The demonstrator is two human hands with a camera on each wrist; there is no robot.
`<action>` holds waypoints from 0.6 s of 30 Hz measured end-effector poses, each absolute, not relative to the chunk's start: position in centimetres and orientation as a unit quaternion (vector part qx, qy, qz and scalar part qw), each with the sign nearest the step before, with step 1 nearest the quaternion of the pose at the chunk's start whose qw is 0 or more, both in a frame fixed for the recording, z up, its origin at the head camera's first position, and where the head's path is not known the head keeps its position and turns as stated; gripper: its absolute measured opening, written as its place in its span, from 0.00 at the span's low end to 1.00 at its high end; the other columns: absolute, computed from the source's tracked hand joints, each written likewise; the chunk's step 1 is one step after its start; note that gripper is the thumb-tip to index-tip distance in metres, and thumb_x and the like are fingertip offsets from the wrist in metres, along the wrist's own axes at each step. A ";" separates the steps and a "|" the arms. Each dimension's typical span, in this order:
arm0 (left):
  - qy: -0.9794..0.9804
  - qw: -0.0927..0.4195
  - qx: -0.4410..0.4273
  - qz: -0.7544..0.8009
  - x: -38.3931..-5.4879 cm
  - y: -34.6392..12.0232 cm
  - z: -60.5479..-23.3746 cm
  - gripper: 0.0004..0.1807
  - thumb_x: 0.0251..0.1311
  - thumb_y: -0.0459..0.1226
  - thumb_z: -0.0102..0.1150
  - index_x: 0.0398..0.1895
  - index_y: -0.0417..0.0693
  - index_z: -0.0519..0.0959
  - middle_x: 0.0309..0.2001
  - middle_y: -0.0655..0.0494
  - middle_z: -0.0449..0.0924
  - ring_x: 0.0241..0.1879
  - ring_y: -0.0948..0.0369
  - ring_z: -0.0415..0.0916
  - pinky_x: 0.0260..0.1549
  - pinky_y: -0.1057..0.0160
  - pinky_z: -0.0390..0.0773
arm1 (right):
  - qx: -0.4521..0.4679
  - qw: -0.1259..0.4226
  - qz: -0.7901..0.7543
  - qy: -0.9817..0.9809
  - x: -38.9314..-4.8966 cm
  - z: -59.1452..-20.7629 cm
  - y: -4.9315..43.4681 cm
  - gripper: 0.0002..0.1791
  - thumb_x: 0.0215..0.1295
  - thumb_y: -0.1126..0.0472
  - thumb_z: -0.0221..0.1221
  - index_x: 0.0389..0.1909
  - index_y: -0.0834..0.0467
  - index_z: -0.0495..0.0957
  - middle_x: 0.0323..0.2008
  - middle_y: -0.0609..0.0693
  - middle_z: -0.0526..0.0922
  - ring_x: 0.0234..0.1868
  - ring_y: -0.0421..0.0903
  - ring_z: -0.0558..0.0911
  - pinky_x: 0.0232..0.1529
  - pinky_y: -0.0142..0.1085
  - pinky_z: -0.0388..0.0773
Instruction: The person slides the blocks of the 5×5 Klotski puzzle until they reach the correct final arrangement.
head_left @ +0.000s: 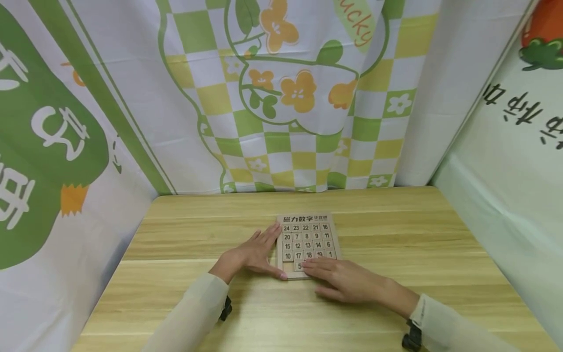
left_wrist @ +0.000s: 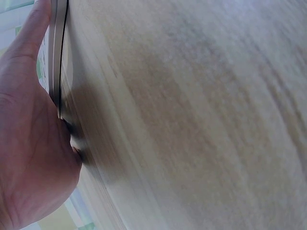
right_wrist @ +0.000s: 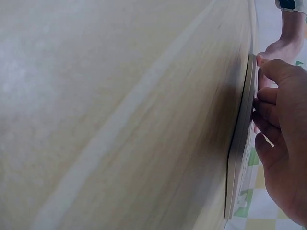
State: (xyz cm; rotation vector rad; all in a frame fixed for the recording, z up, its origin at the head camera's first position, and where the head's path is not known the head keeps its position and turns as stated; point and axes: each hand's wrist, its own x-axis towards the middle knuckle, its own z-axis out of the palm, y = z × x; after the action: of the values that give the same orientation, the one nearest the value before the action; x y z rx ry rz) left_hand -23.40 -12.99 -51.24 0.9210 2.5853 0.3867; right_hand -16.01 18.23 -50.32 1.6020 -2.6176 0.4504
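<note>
A wooden number slide puzzle [head_left: 303, 275] with several rows of square number tiles lies flat on the table. In its bottom row, a bare slot [head_left: 288, 267] sits left of the tile marked 5 [head_left: 299, 266]. My left hand [head_left: 255, 252] is spread along the puzzle's left side, the thumb at the lower left corner and fingertips near the upper left edge. Extended fingers of my right hand [head_left: 345, 278] rest on the bottom row, covering the tiles right of the 5. The right wrist view shows those fingertips over the puzzle's face, beside its edge [right_wrist: 240, 143].
The light wood-grain table [head_left: 184, 234] surrounds the puzzle. A patterned curtain [head_left: 286, 146] hangs along the table's back edge, and printed cloths hang at the left [head_left: 132, 161] and right [head_left: 484, 195]. Dark straps are on both wrists.
</note>
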 end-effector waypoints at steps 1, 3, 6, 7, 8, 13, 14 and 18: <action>0.916 0.184 0.327 0.139 -23.4 -13.0 -51.3 0.79 0.50 0.80 0.61 0.87 0.42 0.34 0.87 0.45 0.28 0.86 0.50 0.31 0.83 0.42 0.38 | 0.517 0.020 0.144 -0.843 -16.0 -50.3 18.2 0.30 0.78 0.49 0.61 0.73 0.61 0.74 0.73 0.57 0.76 0.73 0.54 0.76 0.72 0.52 0.75; 0.917 0.184 0.326 0.138 -23.4 -13.0 -51.3 0.78 0.50 0.80 0.61 0.87 0.42 0.34 0.87 0.46 0.27 0.86 0.50 0.31 0.83 0.43 0.38 | 0.517 0.020 0.144 -0.843 -16.0 -50.2 18.2 0.30 0.78 0.49 0.61 0.73 0.61 0.74 0.72 0.57 0.76 0.72 0.54 0.77 0.71 0.52 0.76; 0.920 0.192 0.320 0.124 -23.2 -12.7 -50.6 0.77 0.52 0.76 0.66 0.87 0.42 0.34 0.87 0.46 0.26 0.86 0.50 0.30 0.83 0.44 0.38 | 0.514 0.016 0.143 -0.846 -16.1 -50.1 18.2 0.30 0.78 0.48 0.60 0.73 0.60 0.74 0.72 0.57 0.77 0.72 0.54 0.77 0.71 0.51 0.76; 0.920 0.191 0.320 0.121 -23.1 -12.7 -50.5 0.77 0.52 0.74 0.67 0.87 0.42 0.34 0.87 0.46 0.27 0.86 0.50 0.31 0.83 0.44 0.38 | 0.512 0.015 0.142 -0.847 -16.2 -50.0 18.2 0.30 0.78 0.48 0.60 0.73 0.60 0.74 0.72 0.56 0.77 0.72 0.54 0.77 0.71 0.51 0.76; 0.921 0.190 0.319 0.119 -23.2 -12.6 -50.5 0.76 0.53 0.74 0.68 0.87 0.42 0.34 0.87 0.46 0.27 0.86 0.50 0.31 0.83 0.44 0.38 | 0.509 0.015 0.141 -0.849 -16.3 -49.9 18.1 0.30 0.79 0.48 0.60 0.74 0.59 0.74 0.73 0.56 0.76 0.72 0.54 0.77 0.71 0.51 0.76; 0.923 0.187 0.318 0.114 -23.1 -12.6 -50.5 0.76 0.53 0.73 0.68 0.87 0.42 0.34 0.87 0.46 0.28 0.86 0.50 0.32 0.83 0.43 0.40 | 0.493 0.010 0.137 -0.859 -16.9 -49.4 17.9 0.31 0.80 0.46 0.58 0.75 0.59 0.72 0.74 0.57 0.74 0.74 0.56 0.75 0.73 0.53 0.73; 0.923 0.188 0.317 0.113 -23.1 -12.6 -50.5 0.76 0.53 0.73 0.68 0.87 0.42 0.34 0.87 0.46 0.27 0.86 0.51 0.31 0.83 0.43 0.40 | 0.490 0.008 0.135 -0.861 -17.1 -49.2 17.8 0.31 0.80 0.46 0.58 0.75 0.59 0.72 0.75 0.57 0.74 0.74 0.56 0.74 0.74 0.54 0.73; 0.922 0.188 0.318 0.119 -23.1 -12.6 -50.6 0.76 0.53 0.73 0.68 0.87 0.42 0.34 0.87 0.46 0.28 0.86 0.51 0.31 0.83 0.42 0.40 | 0.476 -0.002 0.129 -0.870 -17.7 -48.7 17.3 0.33 0.81 0.44 0.56 0.76 0.60 0.71 0.76 0.57 0.72 0.75 0.57 0.72 0.75 0.53 0.71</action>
State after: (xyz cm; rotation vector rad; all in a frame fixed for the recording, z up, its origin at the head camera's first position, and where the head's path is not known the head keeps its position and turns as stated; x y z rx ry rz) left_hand -23.09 -12.59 -50.57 0.8959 2.5929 0.3338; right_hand -17.71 17.34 -48.73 1.4981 -2.7354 0.4068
